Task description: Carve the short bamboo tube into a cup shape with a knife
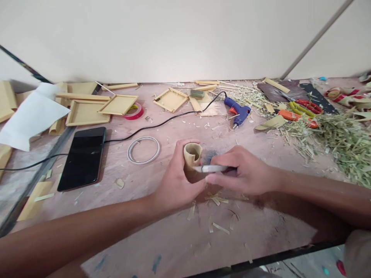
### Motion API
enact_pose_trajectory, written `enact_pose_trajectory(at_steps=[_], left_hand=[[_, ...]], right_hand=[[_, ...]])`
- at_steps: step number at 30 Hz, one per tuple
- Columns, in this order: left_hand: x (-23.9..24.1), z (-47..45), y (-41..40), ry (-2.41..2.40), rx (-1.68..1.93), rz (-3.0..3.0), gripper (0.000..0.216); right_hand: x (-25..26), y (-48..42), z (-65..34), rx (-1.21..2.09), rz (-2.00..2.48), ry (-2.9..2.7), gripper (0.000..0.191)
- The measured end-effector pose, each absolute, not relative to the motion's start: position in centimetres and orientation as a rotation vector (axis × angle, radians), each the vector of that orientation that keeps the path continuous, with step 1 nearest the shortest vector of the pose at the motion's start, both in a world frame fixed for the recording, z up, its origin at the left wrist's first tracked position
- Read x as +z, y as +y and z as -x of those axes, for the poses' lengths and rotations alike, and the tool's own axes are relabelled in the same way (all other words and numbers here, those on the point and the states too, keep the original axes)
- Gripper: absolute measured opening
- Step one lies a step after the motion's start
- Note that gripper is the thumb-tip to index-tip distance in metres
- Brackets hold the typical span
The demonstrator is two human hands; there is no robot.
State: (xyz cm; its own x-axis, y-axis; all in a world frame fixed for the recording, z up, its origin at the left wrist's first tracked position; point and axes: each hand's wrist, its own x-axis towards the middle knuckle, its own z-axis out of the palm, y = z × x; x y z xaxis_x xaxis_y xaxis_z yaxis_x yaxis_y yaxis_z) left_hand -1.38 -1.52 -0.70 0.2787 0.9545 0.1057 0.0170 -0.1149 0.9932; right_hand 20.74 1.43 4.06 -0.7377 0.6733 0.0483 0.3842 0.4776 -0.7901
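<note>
Surface (162, 247): fills most of the frame below the white wall (174, 38); loose bits lie about on it, so if the tube's base stood on one it could rock under my push. The dark edge (261, 261) slants across the lower right, near enough for scraps to be swept over.
Straw (348, 143): heaped at right; swinging my right elbow wide could drag it inward. That side gives me the least room.
My hands: left hand (176, 177) curved around the tube, fingers behind it and thumb in front; right hand (243, 170) closed on the knife's handle. My left thumb lies just below the blade, so a slip off the tube could cut it; too much force would be the cause.
Phone (82, 160): flat at left, clear of my left forearm; a careless elbow could shove it.
Glue gun (237, 110): upper right of centre, nozzle toward me; reaching forward could bring my knuckles against the tip. Whether it is hot I cannot tell. Catching its cord (174, 116) could pull it.
Tube (189, 162): at centre, upright, mouth up, notched at the rim; pressing hard by the notch could split the wall.
Knife (213, 168): points left, its tip appearing to meet the tube's side; blur hides the exact contact.
Shavings (216, 199): below my hands at lower centre; otherwise that stretch is fairly open for moving.
</note>
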Motion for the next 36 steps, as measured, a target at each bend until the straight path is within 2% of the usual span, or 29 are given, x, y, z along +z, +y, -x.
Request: enact_pose_trajectory(at_steps=[3,9,19,25,36], left_hand=[[-0.9,1.5,-1.4,0.967,1.088,-1.413,0.056],[-1.1,1.3,-1.2,1.071,1.178,-1.341,0.032],[-0.8,1.4,-1.1,1.089,1.167,-1.430,0.035],[-0.5,1.1,-0.8,1.177,1.155,-1.523,0.014],[-0.6,1.1,-0.5,1.221,1.189,-1.515,0.018]], right_hand=[[4.8,2.3,-21.1,1.068,1.029,-2.344,0.043],[5.3,3.0,-21.2,0.978,1.135,-2.504,0.040],[5.9,2.3,-21.0,0.834,1.283,-2.570,0.039],[5.9,1.8,-20.7,0.902,1.307,-2.544,0.037],[5.6,1.0,-20.1,1.004,1.316,-2.431,0.037]])
